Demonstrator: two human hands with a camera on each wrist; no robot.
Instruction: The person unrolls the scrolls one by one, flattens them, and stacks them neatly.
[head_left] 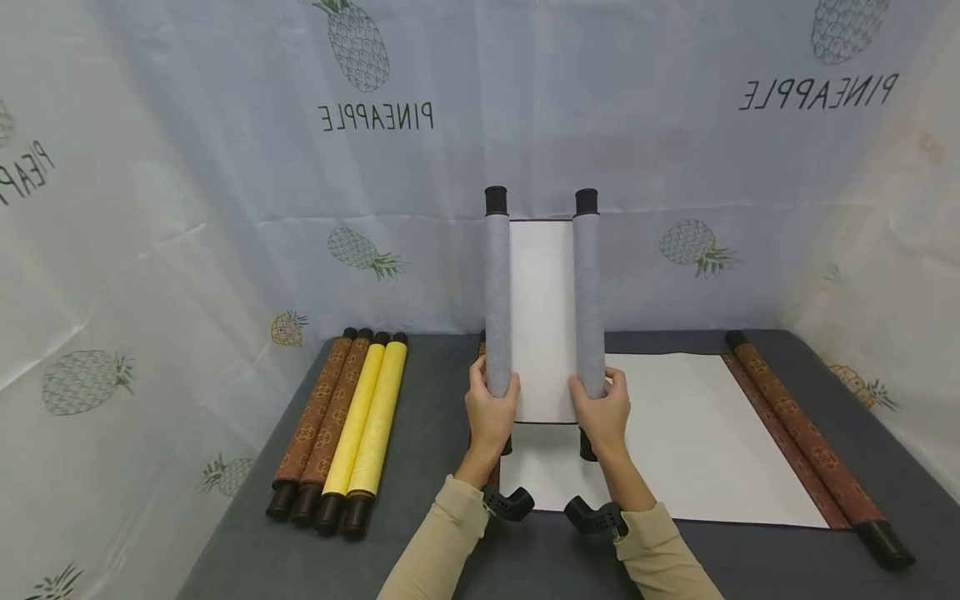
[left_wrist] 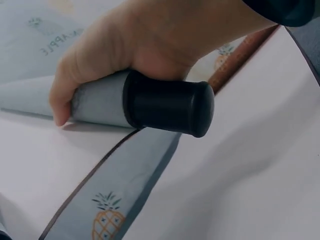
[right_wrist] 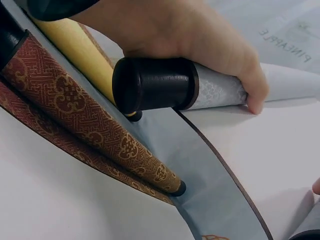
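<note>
I hold a grey scroll (head_left: 542,321) upright over the table, partly unrolled, with white paper showing between its two grey rolls. My left hand (head_left: 490,412) grips the left roll (head_left: 497,300) near its lower end. In the left wrist view the fingers (left_wrist: 65,95) curl round the grey roll just above its black end cap (left_wrist: 170,107). My right hand (head_left: 603,412) grips the right roll (head_left: 589,300) the same way. The right wrist view shows that hand (right_wrist: 200,35) wrapped round the roll beside its black cap (right_wrist: 150,85).
A second scroll lies unrolled flat on the dark grey table (head_left: 427,433), its white sheet (head_left: 697,442) ending in a brown patterned roller (head_left: 810,433) at the right. Two brown and two yellow rolled scrolls (head_left: 341,429) lie side by side at the left. Pineapple-print cloth hangs behind.
</note>
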